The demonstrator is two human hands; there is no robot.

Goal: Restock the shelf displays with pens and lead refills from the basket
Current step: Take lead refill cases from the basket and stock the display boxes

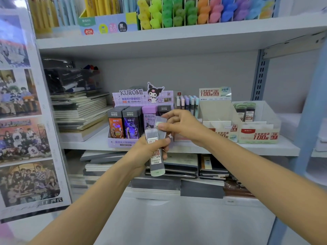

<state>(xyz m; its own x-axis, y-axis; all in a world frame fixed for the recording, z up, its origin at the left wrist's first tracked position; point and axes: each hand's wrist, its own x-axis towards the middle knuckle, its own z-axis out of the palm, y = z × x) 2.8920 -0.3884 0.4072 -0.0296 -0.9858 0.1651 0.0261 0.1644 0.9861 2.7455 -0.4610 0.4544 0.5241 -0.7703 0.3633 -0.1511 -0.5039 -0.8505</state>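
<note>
step: lead refills being sorted, mid-shelf | refill cases (157, 162) gripped in L hand (149, 147), fingers curled round, held before purple display box (134, 121) | top case (161, 121) pinched by R hand (183, 126), thumb + fingertips | next (judged): case to be pulled free, stood in 0.7 box (259, 137) to the right | basket not in view

Bright, even light, soft shadows under the shelves (177, 38); edges bend and blur.

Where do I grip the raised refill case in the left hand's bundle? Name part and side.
Pinch the refill case at its free upper end, across the flat faces, coming from the upper right. The left hand wraps its lower part with the bundle, so only that end sticks out; the right hand pinches there.
</note>
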